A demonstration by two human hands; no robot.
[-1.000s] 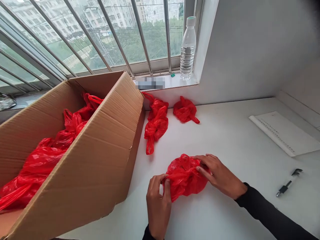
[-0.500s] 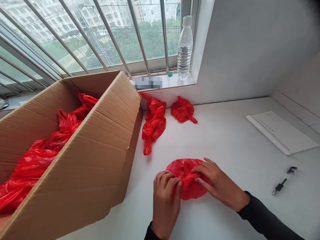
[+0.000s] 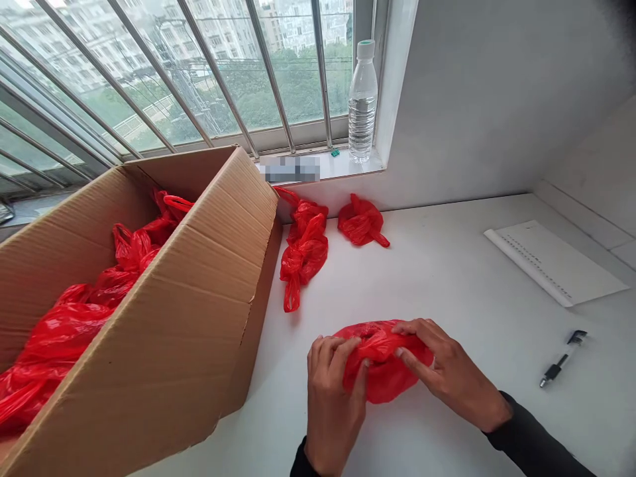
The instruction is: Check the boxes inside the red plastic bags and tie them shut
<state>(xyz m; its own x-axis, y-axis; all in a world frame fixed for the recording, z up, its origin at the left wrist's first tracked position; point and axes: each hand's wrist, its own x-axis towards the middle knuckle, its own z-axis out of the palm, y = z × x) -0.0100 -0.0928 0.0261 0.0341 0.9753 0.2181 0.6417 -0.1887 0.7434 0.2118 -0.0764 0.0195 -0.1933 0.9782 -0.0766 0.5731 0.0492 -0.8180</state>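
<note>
A red plastic bag (image 3: 385,371) lies on the white table in front of me, its top loosely bunched and its contents hidden. My left hand (image 3: 334,387) grips the bag's left side, fingers curled over it and thumb pressed against the film. From the right, my right hand (image 3: 442,368) pinches the upper right part between thumb and fingers. Just beyond are knotted red bags (image 3: 304,255) beside the carton, and another red bag (image 3: 362,222) rests by the wall.
At left stands a large open cardboard box (image 3: 199,318) with several red bags (image 3: 69,331) inside. A water bottle (image 3: 363,103) stands on the windowsill under the barred window. On the table's right side are a notepad (image 3: 559,262) with writing and a black pen (image 3: 563,360).
My right hand has moved slightly right, spreading the bag's gathered top wider. The bag now reaches further right, and my left hand keeps its place at the left side.
</note>
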